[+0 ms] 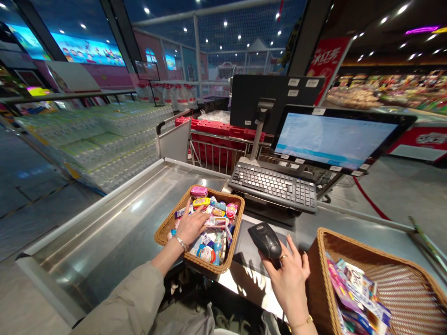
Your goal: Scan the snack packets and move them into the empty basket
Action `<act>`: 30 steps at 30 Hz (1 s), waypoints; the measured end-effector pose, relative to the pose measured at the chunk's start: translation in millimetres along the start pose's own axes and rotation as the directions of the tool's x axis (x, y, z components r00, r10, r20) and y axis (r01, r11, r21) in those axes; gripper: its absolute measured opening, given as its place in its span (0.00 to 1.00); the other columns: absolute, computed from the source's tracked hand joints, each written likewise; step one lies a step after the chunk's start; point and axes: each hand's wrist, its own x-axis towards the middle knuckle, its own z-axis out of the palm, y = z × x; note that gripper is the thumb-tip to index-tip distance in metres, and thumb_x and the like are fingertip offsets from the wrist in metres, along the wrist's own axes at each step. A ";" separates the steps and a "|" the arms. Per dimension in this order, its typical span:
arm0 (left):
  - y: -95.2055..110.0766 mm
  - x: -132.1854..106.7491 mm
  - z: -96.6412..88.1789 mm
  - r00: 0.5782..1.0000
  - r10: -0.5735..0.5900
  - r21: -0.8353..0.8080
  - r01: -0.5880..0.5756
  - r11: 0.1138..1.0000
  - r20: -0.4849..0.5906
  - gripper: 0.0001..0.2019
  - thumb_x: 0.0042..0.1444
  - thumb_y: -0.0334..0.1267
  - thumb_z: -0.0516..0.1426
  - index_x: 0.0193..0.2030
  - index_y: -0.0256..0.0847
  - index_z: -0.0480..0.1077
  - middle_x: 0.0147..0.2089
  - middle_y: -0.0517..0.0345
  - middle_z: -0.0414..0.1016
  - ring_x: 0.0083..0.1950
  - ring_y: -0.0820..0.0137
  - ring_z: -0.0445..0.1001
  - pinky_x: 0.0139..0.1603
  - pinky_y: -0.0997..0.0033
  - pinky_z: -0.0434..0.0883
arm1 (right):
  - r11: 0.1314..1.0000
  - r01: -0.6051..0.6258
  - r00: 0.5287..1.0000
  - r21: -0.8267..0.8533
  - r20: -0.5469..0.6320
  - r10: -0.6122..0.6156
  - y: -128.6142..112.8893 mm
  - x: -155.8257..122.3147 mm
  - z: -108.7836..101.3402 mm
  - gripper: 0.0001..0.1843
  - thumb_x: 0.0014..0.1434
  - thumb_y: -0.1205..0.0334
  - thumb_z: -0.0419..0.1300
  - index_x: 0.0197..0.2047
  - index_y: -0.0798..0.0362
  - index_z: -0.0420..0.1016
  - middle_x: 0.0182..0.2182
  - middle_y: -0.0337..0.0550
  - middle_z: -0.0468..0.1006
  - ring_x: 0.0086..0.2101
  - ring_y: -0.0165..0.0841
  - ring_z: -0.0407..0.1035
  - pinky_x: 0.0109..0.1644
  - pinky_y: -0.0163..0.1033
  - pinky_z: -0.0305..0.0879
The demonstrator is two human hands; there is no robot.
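Observation:
My left hand (191, 225) reaches into a wicker basket (163, 231) full of small colourful packets (213, 216); its fingers lie spread on top of the packets, gripping nothing I can make out. A bracelet circles that wrist. My right hand (289, 274) is wrapped round the handle of a black barcode scanner (265, 239), whose head points up and left above the steel counter (115, 232). There is a ring on one finger.
A second wicker basket (394, 274) at the right holds several flat packets (352, 293). Behind stand a keyboard (274, 186), a lit touchscreen (335, 139) and a second monitor's back (268, 100). Stacked water bottles (101, 139) fill the left; red baskets (216, 130) sit behind a rail.

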 end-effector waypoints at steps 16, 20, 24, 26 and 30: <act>34.1 38.1 -19.5 0.969 0.126 0.073 -0.112 0.991 -0.214 0.14 0.63 0.38 0.55 0.54 0.47 0.71 0.61 0.51 0.71 0.70 0.54 0.57 0.68 0.28 0.33 | 1.000 -0.014 0.999 -0.017 -0.051 0.013 4.4 -1.7 -13.8 0.17 0.58 0.48 0.55 0.44 0.47 0.75 0.51 0.45 0.77 0.61 0.49 0.58 0.64 0.67 0.37; 36.3 44.9 -24.3 0.966 0.152 0.058 -0.143 0.988 -0.211 0.14 0.64 0.36 0.53 0.55 0.47 0.70 0.62 0.52 0.71 0.69 0.54 0.59 0.67 0.27 0.30 | 1.000 -0.006 0.998 -0.027 -0.068 0.004 3.3 -1.9 -17.0 0.16 0.58 0.49 0.55 0.44 0.47 0.75 0.51 0.44 0.78 0.61 0.49 0.58 0.63 0.67 0.37; 35.5 49.3 -35.9 0.961 0.148 0.047 -0.141 0.989 -0.234 0.14 0.64 0.38 0.53 0.55 0.48 0.70 0.61 0.52 0.71 0.69 0.52 0.58 0.66 0.25 0.30 | 0.999 0.007 0.996 -0.035 -0.091 -0.010 2.8 -2.2 -18.7 0.14 0.58 0.50 0.55 0.44 0.47 0.74 0.50 0.44 0.78 0.61 0.49 0.58 0.63 0.67 0.38; 35.6 51.4 -41.9 0.956 0.142 0.041 -0.136 0.990 -0.255 0.14 0.63 0.38 0.54 0.55 0.48 0.70 0.61 0.51 0.71 0.69 0.52 0.59 0.66 0.25 0.30 | 0.999 0.015 0.995 -0.041 -0.095 -0.019 2.5 -2.2 -19.5 0.14 0.58 0.51 0.55 0.44 0.47 0.74 0.51 0.44 0.77 0.61 0.49 0.58 0.63 0.67 0.38; 40.7 57.1 -49.2 0.944 0.163 0.041 -0.158 0.987 -0.286 0.15 0.63 0.38 0.55 0.55 0.47 0.70 0.62 0.53 0.70 0.69 0.51 0.57 0.66 0.25 0.30 | 0.997 0.034 0.993 -0.070 -0.107 -0.042 1.1 -1.4 -21.5 0.14 0.58 0.52 0.55 0.44 0.47 0.73 0.51 0.44 0.77 0.61 0.49 0.58 0.63 0.67 0.40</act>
